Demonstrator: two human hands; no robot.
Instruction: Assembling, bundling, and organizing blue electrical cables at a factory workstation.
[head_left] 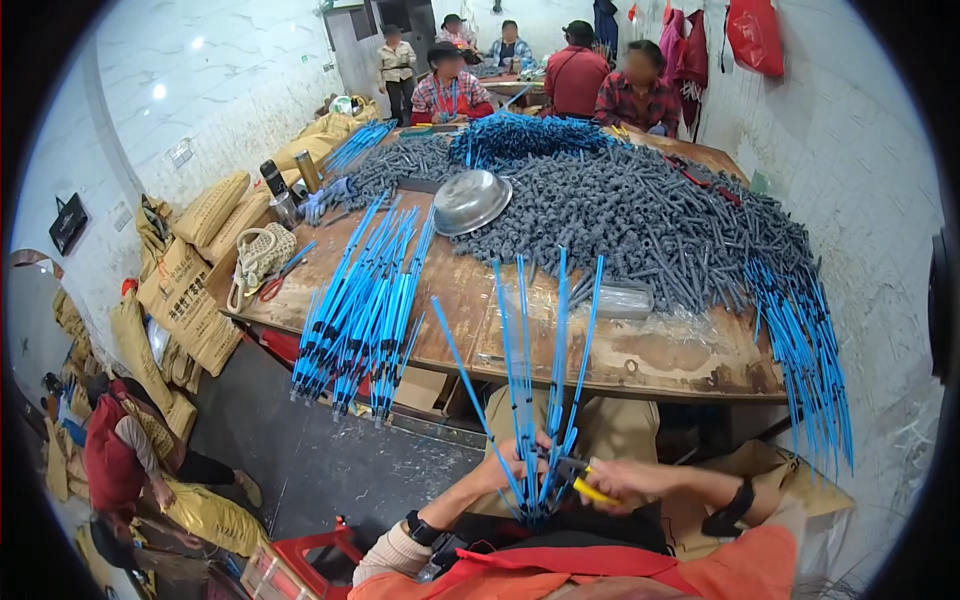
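Note:
My left hand is closed around several thin blue tubes with black fittings, held over my lap. Their long ends fan upward past the table's near edge, and their lower ends bunch together below the hand. In my right hand is a pair of pliers with yellow handles. The dark jaws reach to the tubes just beside my left fingers; whether they grip one cannot be made out. Closest on the table is a bundle of blue tubes with black fittings, its ends hanging over the edge.
A large heap of grey ribbed plastic plugs covers much of the wooden table. On it sit a metal bowl and more blue tubes. Scissors lie at left. Sacks line the wall; other people sit opposite.

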